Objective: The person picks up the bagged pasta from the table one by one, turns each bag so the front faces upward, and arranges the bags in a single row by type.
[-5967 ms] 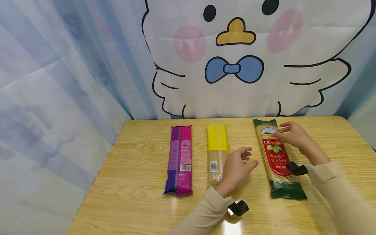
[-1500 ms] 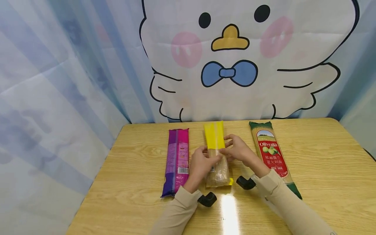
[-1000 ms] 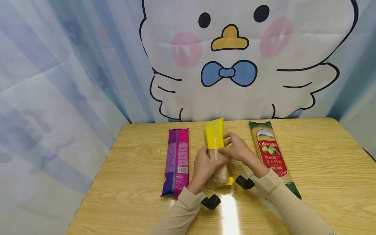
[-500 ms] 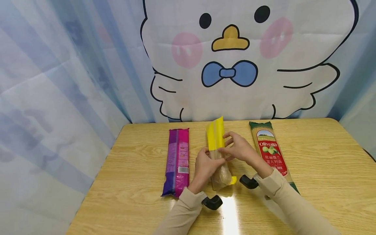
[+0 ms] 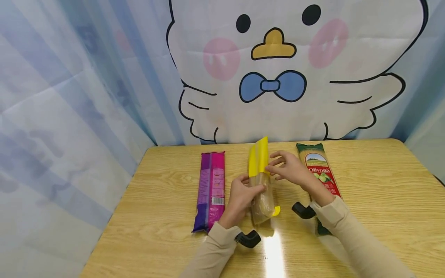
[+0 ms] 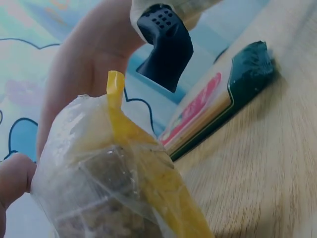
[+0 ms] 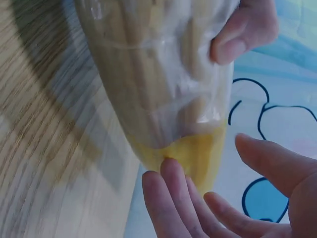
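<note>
A clear pack of dried noodles (image 5: 263,200) with a yellow upper end tilts over the middle of the table, its far end raised. My left hand (image 5: 240,197) grips its left side, thumb across the front; that thumb also shows at the pack's edge in the right wrist view. Beside the yellow part is my right hand (image 5: 291,168), fingers spread. In the right wrist view, the right fingertips (image 7: 171,166) overlap the yellow end (image 7: 190,148), while the thumb stands apart from it. The crinkled clear bottom with a yellow tab (image 6: 115,89) fills the left wrist view.
A purple and pink pack (image 5: 210,193) lies flat to the left. On the right, a green-ended Olivoila spaghetti pack (image 5: 321,170) lies partly hidden under my right forearm. Behind the wooden table (image 5: 156,200) hangs a printed curtain (image 5: 274,116).
Six seconds ago the noodle pack lay flat and my right hand was over the spaghetti pack. Since then the noodle pack has been lifted and turned; lately my right thumb has come off it.
</note>
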Demonstrator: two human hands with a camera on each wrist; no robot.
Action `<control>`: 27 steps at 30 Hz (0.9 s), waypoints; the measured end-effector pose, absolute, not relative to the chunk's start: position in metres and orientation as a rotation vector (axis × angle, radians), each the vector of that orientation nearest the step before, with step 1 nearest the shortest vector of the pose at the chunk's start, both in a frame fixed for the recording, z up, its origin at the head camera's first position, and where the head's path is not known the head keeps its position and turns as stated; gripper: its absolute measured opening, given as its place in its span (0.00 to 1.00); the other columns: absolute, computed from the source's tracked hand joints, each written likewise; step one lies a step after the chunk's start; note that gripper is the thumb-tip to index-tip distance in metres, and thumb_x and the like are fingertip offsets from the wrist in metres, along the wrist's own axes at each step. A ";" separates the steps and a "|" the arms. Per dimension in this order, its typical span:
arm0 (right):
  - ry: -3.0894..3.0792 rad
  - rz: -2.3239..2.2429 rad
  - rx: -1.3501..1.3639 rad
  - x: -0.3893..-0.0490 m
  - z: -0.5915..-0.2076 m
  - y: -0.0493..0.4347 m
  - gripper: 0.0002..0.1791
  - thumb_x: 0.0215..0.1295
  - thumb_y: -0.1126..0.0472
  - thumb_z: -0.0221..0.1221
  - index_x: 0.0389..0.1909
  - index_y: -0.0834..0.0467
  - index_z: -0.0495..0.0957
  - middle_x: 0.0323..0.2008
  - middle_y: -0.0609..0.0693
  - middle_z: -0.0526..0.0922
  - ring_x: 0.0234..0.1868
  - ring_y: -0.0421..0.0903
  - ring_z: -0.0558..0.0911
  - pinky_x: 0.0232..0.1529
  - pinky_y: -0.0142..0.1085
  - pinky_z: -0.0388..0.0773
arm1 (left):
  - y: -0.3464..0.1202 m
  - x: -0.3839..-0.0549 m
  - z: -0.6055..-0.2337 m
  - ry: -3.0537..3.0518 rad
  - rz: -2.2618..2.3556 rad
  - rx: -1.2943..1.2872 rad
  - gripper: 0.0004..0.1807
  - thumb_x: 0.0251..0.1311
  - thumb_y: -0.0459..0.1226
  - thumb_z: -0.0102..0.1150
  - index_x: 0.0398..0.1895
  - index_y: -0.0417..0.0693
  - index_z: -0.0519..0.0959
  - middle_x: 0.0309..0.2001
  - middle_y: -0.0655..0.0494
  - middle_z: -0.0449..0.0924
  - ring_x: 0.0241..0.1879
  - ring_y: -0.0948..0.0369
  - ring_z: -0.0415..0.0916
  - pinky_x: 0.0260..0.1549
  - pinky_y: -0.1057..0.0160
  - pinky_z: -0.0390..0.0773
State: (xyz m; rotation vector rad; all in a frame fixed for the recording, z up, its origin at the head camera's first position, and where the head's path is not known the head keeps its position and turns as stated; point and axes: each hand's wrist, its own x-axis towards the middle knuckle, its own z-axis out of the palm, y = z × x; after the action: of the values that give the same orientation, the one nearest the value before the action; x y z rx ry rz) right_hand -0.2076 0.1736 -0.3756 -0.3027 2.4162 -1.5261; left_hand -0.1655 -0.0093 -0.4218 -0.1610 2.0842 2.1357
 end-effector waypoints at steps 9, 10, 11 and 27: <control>2.344 -1.615 -0.210 -0.214 -0.380 0.182 0.45 0.72 0.40 0.53 0.74 0.68 0.52 0.66 0.72 0.66 0.60 0.64 0.77 0.54 0.52 0.80 | -0.012 -0.166 -0.419 1.959 2.174 -0.132 0.36 0.47 0.34 0.71 0.64 0.36 0.72 0.54 0.44 0.79 0.48 0.55 0.80 0.47 0.56 0.83; 2.326 -1.632 -0.202 -0.215 -0.381 0.182 0.46 0.72 0.40 0.53 0.75 0.68 0.50 0.67 0.72 0.65 0.60 0.65 0.76 0.55 0.53 0.80 | -0.012 -0.166 -0.418 1.948 2.176 -0.123 0.36 0.48 0.35 0.71 0.63 0.37 0.72 0.54 0.44 0.80 0.48 0.55 0.80 0.47 0.56 0.83; 2.308 -1.650 -0.196 -0.216 -0.382 0.183 0.46 0.72 0.39 0.52 0.75 0.67 0.48 0.67 0.72 0.64 0.61 0.65 0.75 0.55 0.53 0.79 | -0.012 -0.166 -0.418 1.938 2.178 -0.114 0.35 0.48 0.35 0.71 0.63 0.37 0.72 0.53 0.45 0.80 0.48 0.55 0.80 0.48 0.56 0.83; 2.086 -1.833 -0.119 -0.223 -0.385 0.190 0.48 0.71 0.45 0.57 0.79 0.60 0.42 0.70 0.69 0.61 0.65 0.63 0.72 0.55 0.45 0.81 | -0.010 -0.169 -0.426 1.836 2.172 -0.009 0.31 0.49 0.32 0.69 0.60 0.41 0.74 0.52 0.47 0.81 0.46 0.57 0.80 0.42 0.62 0.81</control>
State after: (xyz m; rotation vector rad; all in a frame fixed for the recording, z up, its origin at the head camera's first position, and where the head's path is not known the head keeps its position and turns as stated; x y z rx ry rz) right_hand -0.2229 0.1902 -0.3846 -0.1188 2.0856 -1.8334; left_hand -0.1686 -0.0096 -0.4257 -0.0085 1.8358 2.1720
